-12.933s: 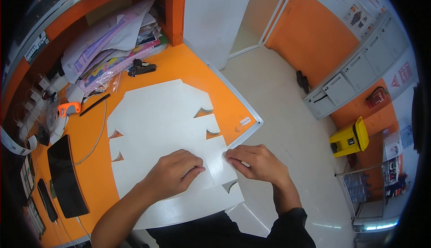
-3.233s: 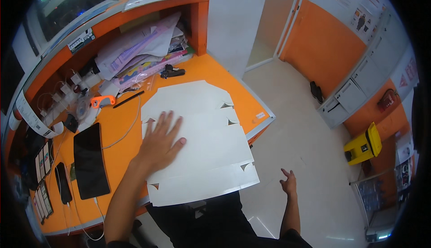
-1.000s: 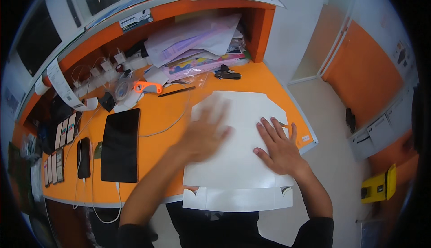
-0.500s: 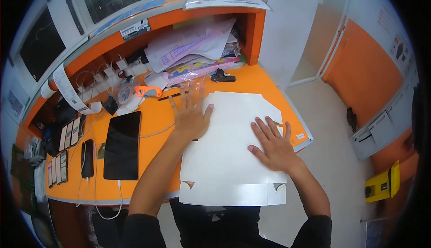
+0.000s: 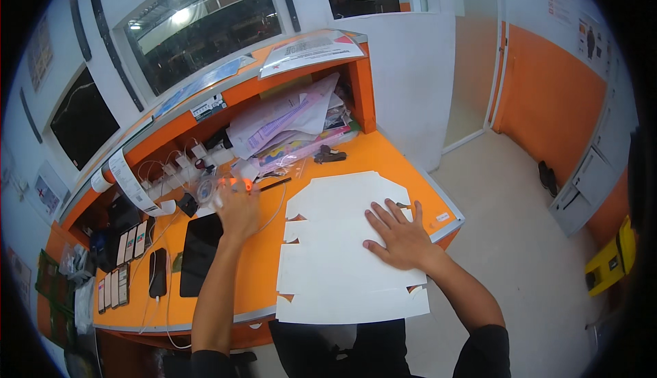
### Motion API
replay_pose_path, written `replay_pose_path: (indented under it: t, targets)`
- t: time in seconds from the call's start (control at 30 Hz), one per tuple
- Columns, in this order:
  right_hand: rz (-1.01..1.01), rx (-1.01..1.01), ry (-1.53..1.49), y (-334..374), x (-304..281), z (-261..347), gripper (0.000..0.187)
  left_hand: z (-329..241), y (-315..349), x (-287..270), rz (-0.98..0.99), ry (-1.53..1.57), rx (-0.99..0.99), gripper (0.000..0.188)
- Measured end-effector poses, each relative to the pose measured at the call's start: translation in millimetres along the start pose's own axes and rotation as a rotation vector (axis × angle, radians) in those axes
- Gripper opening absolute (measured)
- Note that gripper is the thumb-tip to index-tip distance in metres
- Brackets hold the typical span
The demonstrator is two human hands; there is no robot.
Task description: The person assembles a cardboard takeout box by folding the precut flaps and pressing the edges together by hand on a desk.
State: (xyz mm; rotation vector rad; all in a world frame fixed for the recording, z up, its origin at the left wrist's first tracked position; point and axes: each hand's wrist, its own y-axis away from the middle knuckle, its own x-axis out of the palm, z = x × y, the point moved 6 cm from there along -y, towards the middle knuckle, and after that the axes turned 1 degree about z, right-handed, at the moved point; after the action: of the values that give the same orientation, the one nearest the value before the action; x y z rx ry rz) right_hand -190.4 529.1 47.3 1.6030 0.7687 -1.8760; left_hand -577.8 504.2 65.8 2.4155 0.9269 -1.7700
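Note:
A flat white cardboard sheet (image 5: 349,255) with notches and flaps along its sides lies over the front of the orange desk, its near end past the desk edge. My right hand (image 5: 400,237) rests palm down on its right part, fingers spread. My left hand (image 5: 239,210) is off the sheet, at the orange tape dispenser (image 5: 248,184) at the back of the desk. It covers much of the dispenser. Its fingers are blurred, so I cannot make out whether they grip it. A roll of clear tape (image 5: 206,190) is just left of these fingers.
Left of the sheet are a black tablet (image 5: 200,255), a black handheld device (image 5: 158,272), several phones (image 5: 115,287) and white cables. Behind stands an orange shelf (image 5: 366,94) stuffed with plastic bags (image 5: 280,118). A dark pen (image 5: 276,184) and a black tool (image 5: 330,154) lie nearby.
My left hand has left the cardboard sheet and moved left to the tape dispenser. My right hand stays flat on the sheet. The whole view has shifted as the head moved.

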Motion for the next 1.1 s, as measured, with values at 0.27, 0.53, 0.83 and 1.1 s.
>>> replay_pose_path:
  t: [0.27,0.53,0.83,1.1]
  targets:
    - [0.020,-0.006,0.044,0.0,5.0,4.7,0.075,-240.9,87.6,83.2,0.563,-0.101,0.792,0.059]
    - [0.012,-0.027,-0.008,-0.5,-0.3,9.5,0.074,-66.0,21.4,61.2,0.475,-0.106,0.230,0.066]
    - [-0.094,-0.054,0.010,-3.4,-2.1,11.5,0.071,-6.2,95.6,-30.9,0.315,-0.104,0.208,0.068]
    - [-0.491,0.077,-0.507,78.7,-61.2,-25.2,0.057,-87.6,220.6,-67.6,0.682,0.135,0.354,0.097]
